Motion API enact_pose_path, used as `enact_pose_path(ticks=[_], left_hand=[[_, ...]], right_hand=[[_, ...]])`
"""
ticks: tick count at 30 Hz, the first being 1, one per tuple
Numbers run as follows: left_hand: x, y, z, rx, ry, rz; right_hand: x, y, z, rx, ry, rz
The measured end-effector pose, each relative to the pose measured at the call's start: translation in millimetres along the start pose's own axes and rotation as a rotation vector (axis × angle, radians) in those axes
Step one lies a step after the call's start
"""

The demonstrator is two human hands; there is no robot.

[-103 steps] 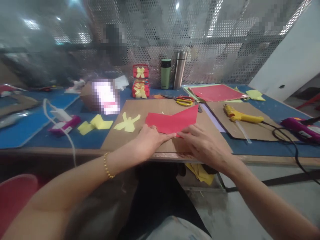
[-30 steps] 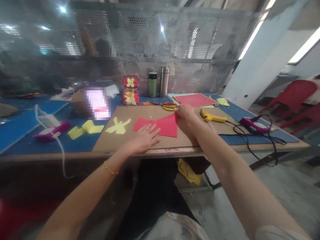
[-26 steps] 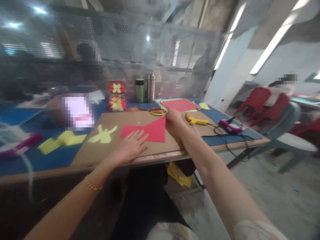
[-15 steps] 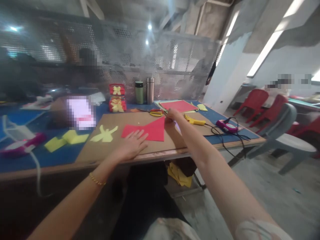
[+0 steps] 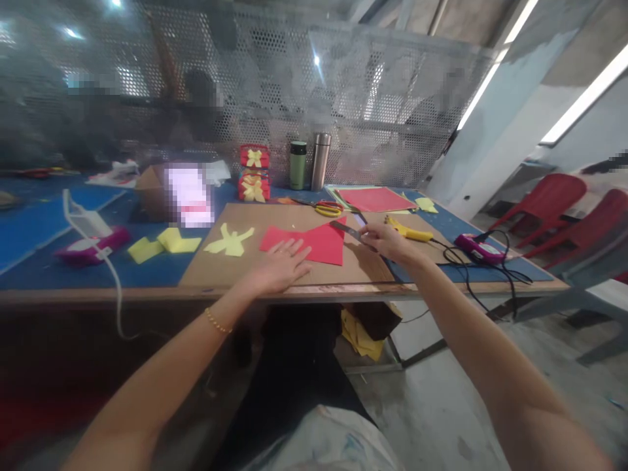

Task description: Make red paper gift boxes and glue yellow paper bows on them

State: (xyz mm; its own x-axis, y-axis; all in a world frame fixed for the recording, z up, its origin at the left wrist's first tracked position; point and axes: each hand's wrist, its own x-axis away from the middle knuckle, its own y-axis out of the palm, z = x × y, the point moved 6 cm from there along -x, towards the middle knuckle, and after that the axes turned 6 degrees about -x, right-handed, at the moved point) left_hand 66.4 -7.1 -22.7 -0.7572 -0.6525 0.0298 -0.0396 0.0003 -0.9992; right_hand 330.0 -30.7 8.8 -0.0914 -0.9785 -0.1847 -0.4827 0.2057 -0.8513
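Note:
My left hand [image 5: 283,265] lies flat with fingers spread on a red sheet of paper [image 5: 326,243], pressing it on the brown cardboard [image 5: 220,271]. The paper's right part rises to a pointed corner. Closed around a flat dark metal ruler [image 5: 345,229], my right hand [image 5: 385,241] is just right of the paper. The ruler's tip overlaps the paper's right corner; its other end is hidden in my fingers. A yellow paper bow shape [image 5: 229,242] rests on the cardboard, left of my left hand. Behind the red paper are scissors with yellow and red handles [image 5: 328,208].
A yellow glue gun [image 5: 409,231] and a purple device with black cords [image 5: 481,248] sit at right. Red sheets [image 5: 375,199], a green bottle [image 5: 297,167], a steel bottle [image 5: 321,162] and red boxes with yellow bows [image 5: 254,186] stand behind. Yellow papers [image 5: 164,244] lie left.
My right hand has come back from beyond the paper's far corner to its right side, and the ruler now shows in it. My left hand stays on the paper. The view has shifted.

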Motion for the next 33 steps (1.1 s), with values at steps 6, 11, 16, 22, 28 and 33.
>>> enact_pose_path(ticks=[6,11,16,22,28,33], left_hand=[[-0.8,1.2,-0.3,-0.02,0.003,0.008],[-0.5,2.7,-1.8,-0.025,0.003,0.013],[-1.2,3.6,-0.9,-0.034,0.005,0.0],[1.7,-3.6,2.6,0.028,0.01,-0.007],[4.8,-11.2,4.9,0.093,0.045,-0.059],[5.7,-12.0,4.3,0.09,0.021,-0.051]], right_hand=[[9.3,8.8,13.4,0.081,-0.041,-0.053],[19.1,9.8,12.0,0.154,-0.076,-0.094],[33.2,14.0,5.8,0.2,-0.165,-0.179],[53.4,11.9,-6.3,0.139,-0.283,-0.289],[67.7,10.8,-16.5,0.163,-0.4,-0.189],[75.2,17.1,-19.8,0.174,-0.408,-0.173]])
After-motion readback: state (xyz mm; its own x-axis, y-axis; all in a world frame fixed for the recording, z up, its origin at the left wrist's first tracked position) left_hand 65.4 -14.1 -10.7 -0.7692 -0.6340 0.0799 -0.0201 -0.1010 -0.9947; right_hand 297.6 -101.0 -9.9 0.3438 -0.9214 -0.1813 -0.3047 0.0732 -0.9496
